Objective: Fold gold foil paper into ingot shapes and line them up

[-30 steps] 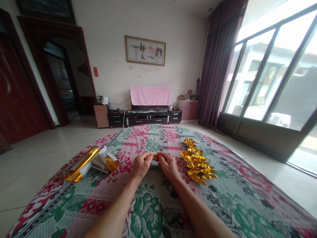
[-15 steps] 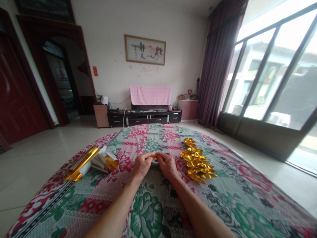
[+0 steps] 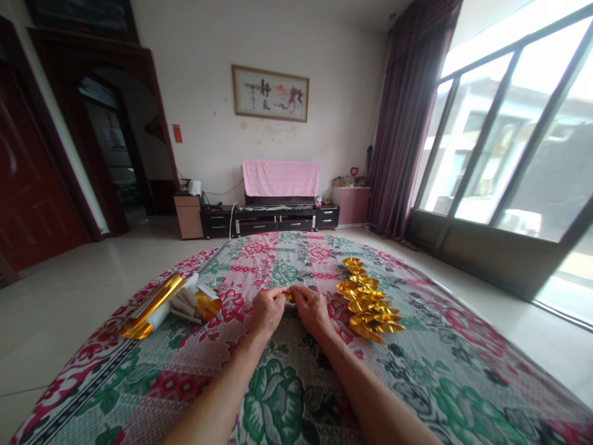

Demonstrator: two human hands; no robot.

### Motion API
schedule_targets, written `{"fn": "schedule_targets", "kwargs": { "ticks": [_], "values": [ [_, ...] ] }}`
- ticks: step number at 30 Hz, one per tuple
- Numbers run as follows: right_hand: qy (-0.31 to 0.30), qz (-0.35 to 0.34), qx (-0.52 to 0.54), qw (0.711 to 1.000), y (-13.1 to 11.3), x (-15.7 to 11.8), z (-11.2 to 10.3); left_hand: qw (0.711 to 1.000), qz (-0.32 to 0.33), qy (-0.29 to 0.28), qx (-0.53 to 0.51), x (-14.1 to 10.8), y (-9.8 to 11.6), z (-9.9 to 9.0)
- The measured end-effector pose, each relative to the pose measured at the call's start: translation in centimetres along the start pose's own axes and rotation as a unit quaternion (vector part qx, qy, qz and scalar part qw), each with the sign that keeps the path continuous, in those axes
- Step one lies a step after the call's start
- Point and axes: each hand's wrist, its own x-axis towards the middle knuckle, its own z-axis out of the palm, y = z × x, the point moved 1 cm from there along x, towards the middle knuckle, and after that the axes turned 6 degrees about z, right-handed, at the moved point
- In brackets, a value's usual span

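Observation:
Between my fingertips is a small piece of gold foil paper (image 3: 290, 295), mostly covered by the fingers. My left hand (image 3: 269, 309) pinches its left end, and my right hand (image 3: 312, 308) pinches the right end, so both hands are closed and nearly touching over the table. To the right lies a row of folded gold foil paper pieces (image 3: 368, 303), shaped like little boats and overlapping one another. On the left are rolled gold and white foil sheets (image 3: 155, 306) beside a loose bunch of white and gold paper strips (image 3: 197, 301).
A flowered cloth in red, green and grey covers the round-edged table (image 3: 273, 395). Beyond it stand a low black cabinet (image 3: 264, 224) and a screen under a pink cloth (image 3: 281, 178). Glass doors (image 3: 500, 142) are on the right.
Both hands stay in almost the same place, still pinching the gold foil paper. The view has shifted very slightly; the folded pieces and rolls lie as before.

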Motion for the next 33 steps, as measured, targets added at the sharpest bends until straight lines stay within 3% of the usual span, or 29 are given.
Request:
{"fn": "schedule_targets", "kwargs": {
  "ticks": [5,17,22,28,33],
  "values": [
    [0.017,0.017,0.009,1.0,0.0,-0.1,0.0,1.0,0.005,0.011,-0.006,-0.1,-0.1,0.3],
    [-0.012,0.004,0.003,1.0,-0.1,0.0,0.1,1.0,-0.021,0.018,-0.009,0.0,-0.5,0.6],
    [-0.001,0.003,-0.012,1.0,-0.3,-0.1,-0.1,0.998,-0.018,0.014,-0.056,0.4,-1.5,0.8],
    [-0.01,0.036,0.071,0.997,-0.1,-0.1,0.0,0.981,-0.115,0.024,-0.154,0.7,-1.9,0.4],
    [-0.001,0.003,0.006,1.0,0.0,-0.2,0.1,0.974,-0.134,0.023,-0.184,0.7,-1.7,0.2]
  ]
}}
